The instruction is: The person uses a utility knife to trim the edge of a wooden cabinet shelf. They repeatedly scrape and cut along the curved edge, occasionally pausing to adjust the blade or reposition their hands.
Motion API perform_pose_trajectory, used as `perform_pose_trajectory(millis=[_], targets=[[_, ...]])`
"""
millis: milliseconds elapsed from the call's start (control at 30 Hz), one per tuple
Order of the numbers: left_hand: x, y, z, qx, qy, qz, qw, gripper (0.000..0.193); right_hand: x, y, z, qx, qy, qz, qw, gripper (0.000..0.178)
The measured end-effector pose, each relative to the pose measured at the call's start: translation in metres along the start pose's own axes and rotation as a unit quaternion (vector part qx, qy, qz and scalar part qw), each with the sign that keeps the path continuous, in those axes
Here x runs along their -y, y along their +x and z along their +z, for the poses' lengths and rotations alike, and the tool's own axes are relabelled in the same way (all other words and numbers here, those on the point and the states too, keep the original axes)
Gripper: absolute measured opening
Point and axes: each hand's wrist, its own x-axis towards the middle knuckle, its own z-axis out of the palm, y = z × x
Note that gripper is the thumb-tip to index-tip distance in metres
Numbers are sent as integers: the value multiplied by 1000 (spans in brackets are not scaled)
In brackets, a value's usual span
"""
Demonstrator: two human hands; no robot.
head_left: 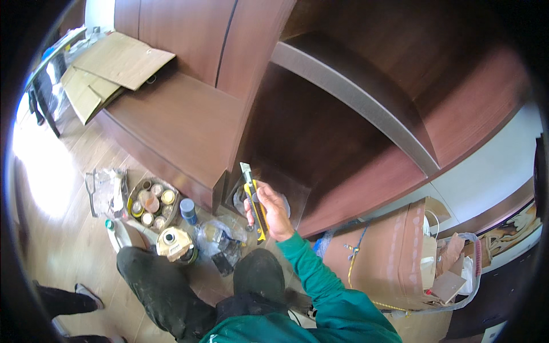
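Metal end [246, 167] foremost, pinching utility knife [258, 212] in right hand [273, 211], long axis away, slightly left; yellow-and-black; cannot tell left hand's state.

Floor [68, 248]: light wood-look planks; bright glare patch [46, 177] at left.
Cabinet [183, 34]: reddish-brown panels, dark open recesses [303, 126], grey edging strip [365, 104].
Ledge [183, 114]: low, reddish-brown, adjoining the cabinet's upright panels.
Wall [486, 183]: white surface, visible at right beyond the cabinet.
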Motion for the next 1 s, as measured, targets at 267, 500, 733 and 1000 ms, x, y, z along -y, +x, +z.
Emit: perform_pose_trajectory(millis=[267,500,733,1000], targets=[[-59,13,22,19,13,0,1000,27,64,22,-22,-78,-15,-71,994,42],[-36,20,10,66,4,-16,998,25,70,-28,5,-82,33,-134,987,30],[38,28,-60,69,-26,-57,996,22,123,-57,6,-274,-464,-358,763,67],[-42,12,-151,-170,-204,180,947,17,167,27,3,-313,-690,-391,523,89]])
